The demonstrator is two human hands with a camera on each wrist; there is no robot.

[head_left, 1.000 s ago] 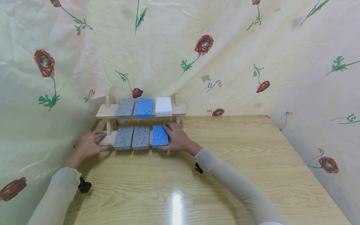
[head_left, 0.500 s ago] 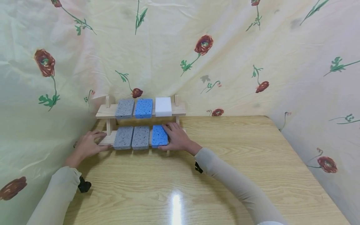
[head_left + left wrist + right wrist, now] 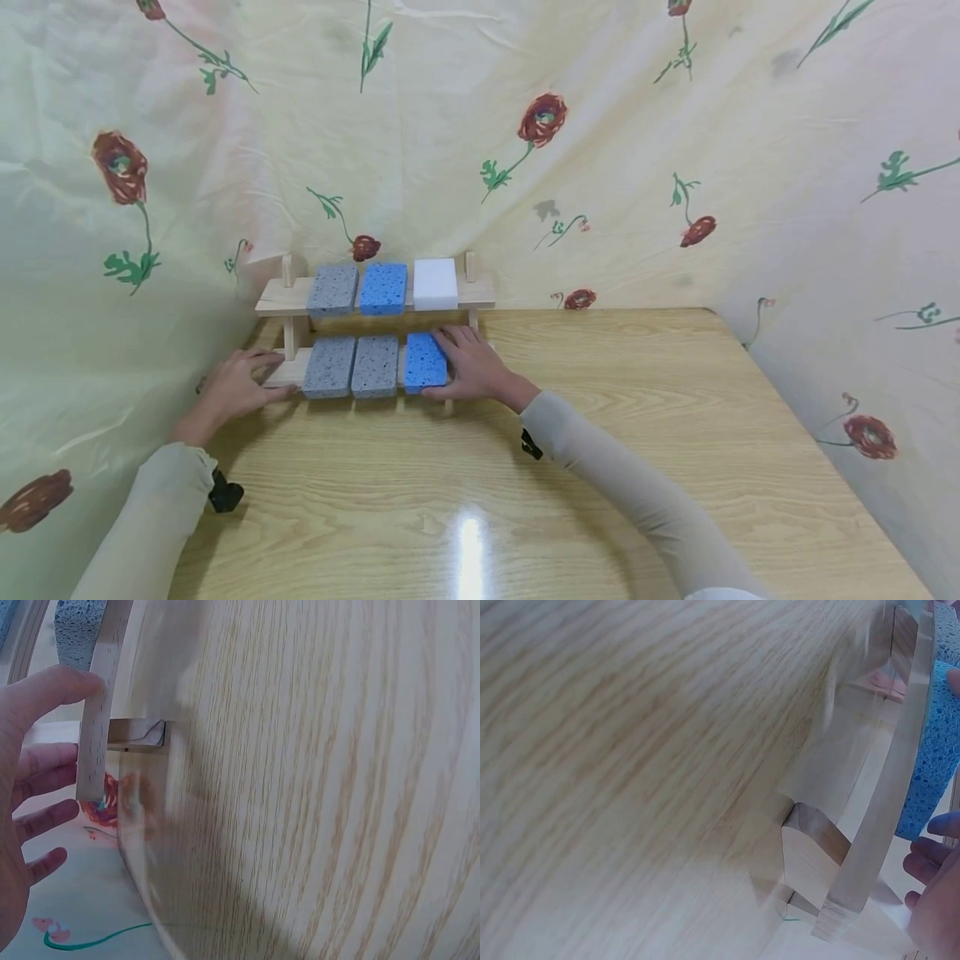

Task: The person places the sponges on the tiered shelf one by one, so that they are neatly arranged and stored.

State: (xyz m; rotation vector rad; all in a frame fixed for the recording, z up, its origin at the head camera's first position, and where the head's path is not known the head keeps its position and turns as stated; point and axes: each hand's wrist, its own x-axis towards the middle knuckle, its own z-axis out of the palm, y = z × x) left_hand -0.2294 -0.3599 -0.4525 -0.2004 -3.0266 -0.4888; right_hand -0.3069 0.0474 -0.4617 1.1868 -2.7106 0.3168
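Note:
A two-tier wooden rack [image 3: 474,292] stands at the back left of the table. My left hand [image 3: 238,387] grips the left end of its lower board; in the left wrist view the thumb [image 3: 64,686] lies on the board's front edge and the fingers are behind it. My right hand [image 3: 476,367] holds a blue speckled sponge [image 3: 426,360] at the right of the lower tier, thumb at its front corner, fingers along its far right side. Two grey speckled sponges [image 3: 376,367] lie left of it. In the right wrist view the blue sponge [image 3: 934,750] overhangs the board's front edge.
On the upper tier lie a grey sponge [image 3: 333,289], a blue sponge [image 3: 384,287] and a white sponge [image 3: 436,284]. Flowered cloth [image 3: 630,150] hangs behind the wood-grain table [image 3: 637,400] and at both sides. The left cloth comes close to my left arm.

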